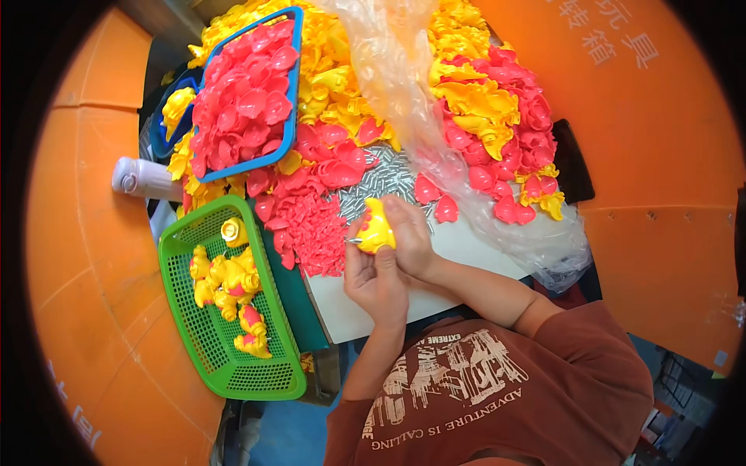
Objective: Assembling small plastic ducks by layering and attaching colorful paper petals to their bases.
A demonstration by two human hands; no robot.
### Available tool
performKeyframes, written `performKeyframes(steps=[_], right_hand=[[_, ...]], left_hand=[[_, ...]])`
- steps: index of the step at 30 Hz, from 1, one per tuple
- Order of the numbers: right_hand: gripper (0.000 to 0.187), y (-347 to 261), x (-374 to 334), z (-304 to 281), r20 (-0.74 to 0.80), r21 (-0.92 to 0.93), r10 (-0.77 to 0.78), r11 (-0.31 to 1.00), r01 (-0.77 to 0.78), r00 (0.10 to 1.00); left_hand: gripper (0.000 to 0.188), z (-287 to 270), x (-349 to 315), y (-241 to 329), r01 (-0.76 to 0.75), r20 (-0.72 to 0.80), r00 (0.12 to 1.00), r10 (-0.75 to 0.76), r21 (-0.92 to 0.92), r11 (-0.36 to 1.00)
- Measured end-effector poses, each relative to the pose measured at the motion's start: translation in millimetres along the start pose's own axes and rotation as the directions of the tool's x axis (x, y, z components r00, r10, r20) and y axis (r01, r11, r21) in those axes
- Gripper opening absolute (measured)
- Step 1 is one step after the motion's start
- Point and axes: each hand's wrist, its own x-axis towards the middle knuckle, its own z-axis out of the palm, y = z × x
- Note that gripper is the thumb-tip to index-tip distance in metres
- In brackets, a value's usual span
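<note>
Over the white tabletop, both hands hold a small yellow toy figure with a pink patch on its side. My left hand grips it from below, fingers and thumb closed round its lower part. A small silvery metal piece sticks out beside the left fingers. My right hand closes on the toy's right side, near its narrow upper end. Just beyond the hands lie a heap of short silvery metal pins and a heap of small pink parts.
At left, a green mesh basket holds several yellow-and-pink toys. A blue-rimmed tray of pink shells stands beyond it, by a pale lilac bottle. Yellow shells, clear plastic sheeting and orange panels surround the table.
</note>
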Motion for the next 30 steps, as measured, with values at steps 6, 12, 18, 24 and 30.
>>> performKeyframes(steps=[6,12,18,24,30], right_hand=[[0.037,-26.6,20.6,-37.4,0.252,-0.64,-0.397,0.616,0.46,0.883],[0.037,-89.8,82.5,-127.0,0.135,-0.971,-0.692,-0.236,-0.046,0.709],[0.008,-93.7,79.3,-126.2,0.126,-0.99,-0.806,-0.064,0.126,0.578],[0.01,-45.4,32.5,-51.0,0.37,-0.718,-0.277,0.521,0.462,0.887],[0.013,-21.9,27.8,-75.7,0.714,-0.699,0.086,0.144,0.7,0.695]], left_hand=[[0.036,-42.4,27.2,17.1,-0.205,-0.131,0.953,0.272,0.382,0.901],[0.046,-67.9,66.4,75.9,-0.218,-0.279,0.71,0.646,0.785,0.579],[0.053,-32.2,43.4,25.1,-0.395,0.134,0.909,0.394,0.578,0.714],[0.04,-16.8,35.8,-1.2,0.318,0.167,0.94,-0.296,-0.127,0.939],[0.026,-53.3,36.3,-3.8,0.283,-0.061,0.959,-0.277,0.18,0.942]])
